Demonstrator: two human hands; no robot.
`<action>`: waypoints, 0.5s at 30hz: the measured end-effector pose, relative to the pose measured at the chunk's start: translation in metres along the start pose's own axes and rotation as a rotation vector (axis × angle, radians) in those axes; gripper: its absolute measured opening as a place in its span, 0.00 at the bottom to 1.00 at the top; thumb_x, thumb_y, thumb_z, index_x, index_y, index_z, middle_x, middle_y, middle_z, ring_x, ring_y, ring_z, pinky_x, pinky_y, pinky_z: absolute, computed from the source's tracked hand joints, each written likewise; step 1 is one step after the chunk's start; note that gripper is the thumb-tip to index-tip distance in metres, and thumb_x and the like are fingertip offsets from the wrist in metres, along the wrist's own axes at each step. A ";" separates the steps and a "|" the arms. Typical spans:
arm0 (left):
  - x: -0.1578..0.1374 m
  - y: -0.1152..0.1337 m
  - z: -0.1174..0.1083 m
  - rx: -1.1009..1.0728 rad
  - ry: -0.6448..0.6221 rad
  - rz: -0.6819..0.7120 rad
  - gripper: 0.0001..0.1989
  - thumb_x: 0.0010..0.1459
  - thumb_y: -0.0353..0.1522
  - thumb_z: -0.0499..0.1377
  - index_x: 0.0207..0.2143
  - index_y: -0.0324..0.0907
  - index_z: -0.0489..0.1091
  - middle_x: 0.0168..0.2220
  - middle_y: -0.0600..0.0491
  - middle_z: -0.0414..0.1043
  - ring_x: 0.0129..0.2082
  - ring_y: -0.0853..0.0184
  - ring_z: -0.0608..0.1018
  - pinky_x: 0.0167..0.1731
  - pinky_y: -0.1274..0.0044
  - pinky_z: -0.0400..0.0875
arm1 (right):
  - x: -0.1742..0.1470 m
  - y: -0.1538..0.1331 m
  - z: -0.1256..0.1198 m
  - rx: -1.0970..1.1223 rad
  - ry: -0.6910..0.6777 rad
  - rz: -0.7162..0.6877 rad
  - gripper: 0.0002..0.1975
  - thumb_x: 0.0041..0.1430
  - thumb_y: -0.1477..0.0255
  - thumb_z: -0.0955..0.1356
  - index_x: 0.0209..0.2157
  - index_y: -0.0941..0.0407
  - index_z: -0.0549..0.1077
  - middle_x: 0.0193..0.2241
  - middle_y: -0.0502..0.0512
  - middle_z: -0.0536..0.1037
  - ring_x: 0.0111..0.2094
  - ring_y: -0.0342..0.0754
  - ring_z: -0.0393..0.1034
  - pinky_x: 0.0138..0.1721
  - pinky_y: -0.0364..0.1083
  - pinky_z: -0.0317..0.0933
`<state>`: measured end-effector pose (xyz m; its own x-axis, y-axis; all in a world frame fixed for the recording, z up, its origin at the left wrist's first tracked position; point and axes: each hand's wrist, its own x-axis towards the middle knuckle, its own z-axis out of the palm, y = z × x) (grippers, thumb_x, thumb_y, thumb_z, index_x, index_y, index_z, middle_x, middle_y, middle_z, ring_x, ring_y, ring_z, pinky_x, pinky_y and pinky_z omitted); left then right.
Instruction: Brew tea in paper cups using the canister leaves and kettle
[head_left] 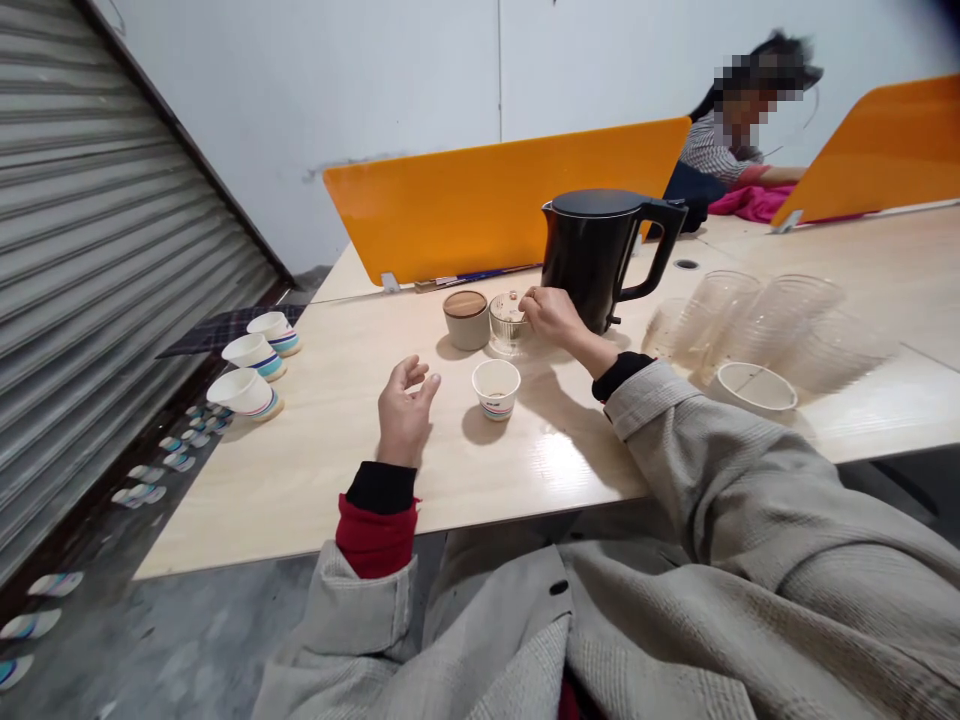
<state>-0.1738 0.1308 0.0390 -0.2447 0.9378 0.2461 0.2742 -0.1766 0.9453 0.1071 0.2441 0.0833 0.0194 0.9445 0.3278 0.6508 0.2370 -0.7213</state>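
Note:
A white paper cup (496, 384) with coloured stripes stands upright near the table's front, a little brownish matter at its bottom. My left hand (405, 410) is just left of it, touching nothing, fingers apart and slightly curled. Behind the cup is a ribbed clear glass jar (508, 330) with dark bits inside. My right hand (556, 316) is at the jar's right rim, fingers pinched together; what they hold is hidden. Left of the jar sits a grey canister (466, 325) with a wooden lid. A black electric kettle (589, 245) stands right behind my right hand.
Several nested clear plastic cups (780, 325) lie at the right, beside a white bowl-like cup (754, 388). Three striped paper cups (251, 356) line the table's left edge. More cups stand on the floor. An orange divider (450, 215) bounds the back; a person (724, 150) sits beyond.

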 end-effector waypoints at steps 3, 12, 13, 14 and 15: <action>0.000 -0.001 0.001 0.008 0.002 -0.006 0.25 0.58 0.38 0.68 0.57 0.41 0.74 0.54 0.40 0.82 0.53 0.54 0.83 0.44 0.68 0.81 | 0.000 -0.003 0.002 0.225 0.013 0.145 0.12 0.68 0.75 0.64 0.29 0.54 0.71 0.24 0.55 0.78 0.30 0.49 0.77 0.34 0.44 0.70; -0.002 0.001 0.001 -0.004 -0.029 0.000 0.23 0.57 0.40 0.68 0.53 0.42 0.76 0.54 0.40 0.82 0.54 0.54 0.82 0.47 0.65 0.81 | -0.010 -0.005 0.000 0.636 0.115 0.362 0.10 0.74 0.77 0.60 0.37 0.56 0.68 0.28 0.54 0.78 0.27 0.42 0.77 0.30 0.40 0.74; -0.002 0.001 0.001 -0.001 -0.032 -0.005 0.23 0.57 0.40 0.68 0.53 0.42 0.76 0.54 0.40 0.82 0.54 0.54 0.82 0.47 0.65 0.81 | -0.010 -0.004 0.000 0.646 0.125 0.362 0.10 0.74 0.77 0.60 0.37 0.56 0.68 0.29 0.53 0.78 0.27 0.41 0.77 0.30 0.40 0.74; -0.002 0.001 0.001 0.003 -0.034 -0.011 0.22 0.57 0.40 0.68 0.53 0.42 0.76 0.54 0.40 0.82 0.54 0.54 0.82 0.47 0.65 0.80 | -0.011 -0.003 0.001 0.648 0.135 0.358 0.09 0.74 0.76 0.61 0.38 0.56 0.69 0.29 0.53 0.79 0.27 0.41 0.77 0.30 0.40 0.74; -0.002 0.001 0.001 0.007 -0.037 -0.017 0.22 0.57 0.40 0.67 0.53 0.42 0.76 0.55 0.40 0.82 0.54 0.54 0.82 0.47 0.65 0.80 | -0.011 -0.001 0.001 0.642 0.144 0.353 0.09 0.74 0.76 0.61 0.38 0.56 0.69 0.29 0.53 0.79 0.27 0.41 0.77 0.29 0.40 0.74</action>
<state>-0.1718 0.1287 0.0393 -0.2149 0.9512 0.2215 0.2763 -0.1584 0.9479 0.1050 0.2332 0.0796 0.2732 0.9604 0.0556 0.0174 0.0529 -0.9984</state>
